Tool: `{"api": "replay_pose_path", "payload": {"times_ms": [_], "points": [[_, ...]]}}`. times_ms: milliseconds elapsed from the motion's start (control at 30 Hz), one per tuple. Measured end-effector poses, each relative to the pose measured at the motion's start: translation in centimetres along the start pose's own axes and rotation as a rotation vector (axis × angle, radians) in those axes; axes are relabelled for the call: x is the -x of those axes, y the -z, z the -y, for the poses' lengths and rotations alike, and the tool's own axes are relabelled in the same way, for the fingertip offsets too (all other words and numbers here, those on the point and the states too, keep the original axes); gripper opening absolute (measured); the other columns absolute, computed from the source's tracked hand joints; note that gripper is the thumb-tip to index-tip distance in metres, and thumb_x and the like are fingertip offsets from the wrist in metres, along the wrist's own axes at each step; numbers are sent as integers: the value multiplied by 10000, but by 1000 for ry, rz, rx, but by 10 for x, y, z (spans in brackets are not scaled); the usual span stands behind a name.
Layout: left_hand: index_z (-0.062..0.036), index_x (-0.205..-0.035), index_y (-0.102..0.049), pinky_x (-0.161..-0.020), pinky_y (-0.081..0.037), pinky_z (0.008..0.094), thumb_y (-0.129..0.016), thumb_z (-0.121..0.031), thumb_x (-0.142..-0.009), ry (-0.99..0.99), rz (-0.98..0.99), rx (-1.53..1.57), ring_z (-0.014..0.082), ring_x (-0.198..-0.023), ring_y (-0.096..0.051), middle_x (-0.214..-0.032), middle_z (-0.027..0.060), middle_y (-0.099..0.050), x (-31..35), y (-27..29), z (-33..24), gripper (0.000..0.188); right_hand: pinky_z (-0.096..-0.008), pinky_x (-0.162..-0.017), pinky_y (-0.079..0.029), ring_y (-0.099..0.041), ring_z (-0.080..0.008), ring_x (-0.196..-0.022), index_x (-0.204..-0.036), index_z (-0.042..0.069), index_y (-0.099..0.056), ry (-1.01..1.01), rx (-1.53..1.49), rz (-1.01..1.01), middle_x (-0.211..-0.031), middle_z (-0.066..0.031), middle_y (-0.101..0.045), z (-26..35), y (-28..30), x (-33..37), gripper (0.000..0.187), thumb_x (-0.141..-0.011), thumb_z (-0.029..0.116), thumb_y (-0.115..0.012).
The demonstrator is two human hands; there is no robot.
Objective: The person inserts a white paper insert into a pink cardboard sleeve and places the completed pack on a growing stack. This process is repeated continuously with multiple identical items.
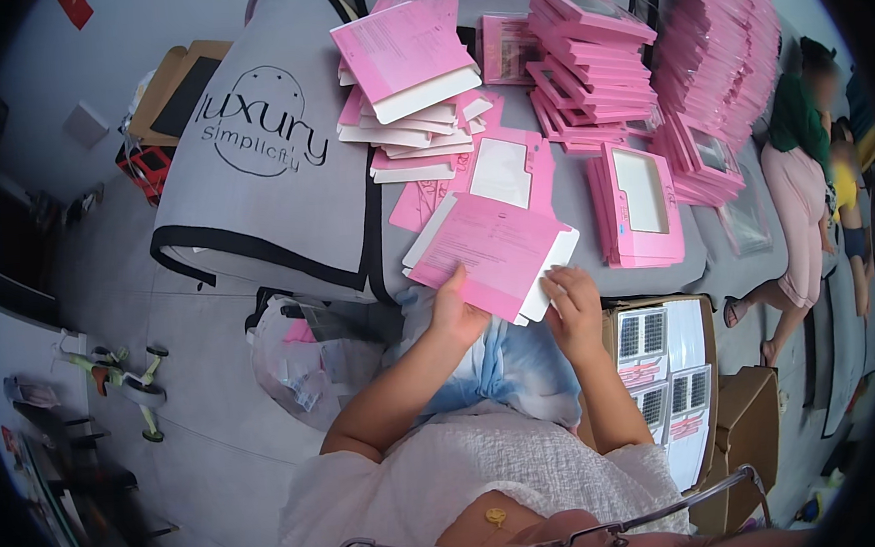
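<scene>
Being held at the edge of grey sofa [648,281], pink carton [484,249], clasped by left hand [457,312], white flap [535,303] pinched by right hand [573,305], windowed boxes [639,201] stacked on sofa, plastic bag [291,373] and cardboard box [610,331] set before it

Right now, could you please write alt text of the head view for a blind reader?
The left hand holds a thin pink box while the right hand is at its white end flap. Beyond, stacks of pink boxes stand on a grey cushion.
</scene>
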State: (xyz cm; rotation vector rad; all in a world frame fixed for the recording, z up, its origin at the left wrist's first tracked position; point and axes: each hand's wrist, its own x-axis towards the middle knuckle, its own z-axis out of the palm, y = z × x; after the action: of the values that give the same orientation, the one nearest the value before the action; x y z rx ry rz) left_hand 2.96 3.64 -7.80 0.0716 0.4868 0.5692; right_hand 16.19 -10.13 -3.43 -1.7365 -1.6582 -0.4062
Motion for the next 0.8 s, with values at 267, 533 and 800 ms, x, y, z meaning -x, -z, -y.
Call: {"api": "replay_pose_path", "payload": {"times_ms": [267,533,800], "points": [[-60,-1312,-389,-969,-405,373,-318,-404,-990,-13,-4,-163,212,-1167,-488,-1270,87,-496,14,3,15,476,-443,-922,-403,-587,-279,-962,-878,83,-701,-22,-279,100,-956,-70,-668,33,-23,-2,316,-628,269,-755],[-8,-1286,-374,-985,-389,358,-445,-262,-974,-233,227,-314,189,-1168,-469,-1256,105,-475,25,2,24,409,-374,-1033,-285,-602,-160,-968,-1064,59,-628,-707,-707,-126,-895,-62,-695,47,-60,17,388,-715,168,-756],[-11,-1239,-402,-1008,-394,374,-503,-123,-948,-326,264,-296,180,-1125,-499,-1198,83,-496,33,2,29,328,-242,-861,-440,-612,-104,-871,-1368,-1,-266,-797,-873,-418,-847,-86,-692,48,-58,19,740,-774,28,-706]]}}
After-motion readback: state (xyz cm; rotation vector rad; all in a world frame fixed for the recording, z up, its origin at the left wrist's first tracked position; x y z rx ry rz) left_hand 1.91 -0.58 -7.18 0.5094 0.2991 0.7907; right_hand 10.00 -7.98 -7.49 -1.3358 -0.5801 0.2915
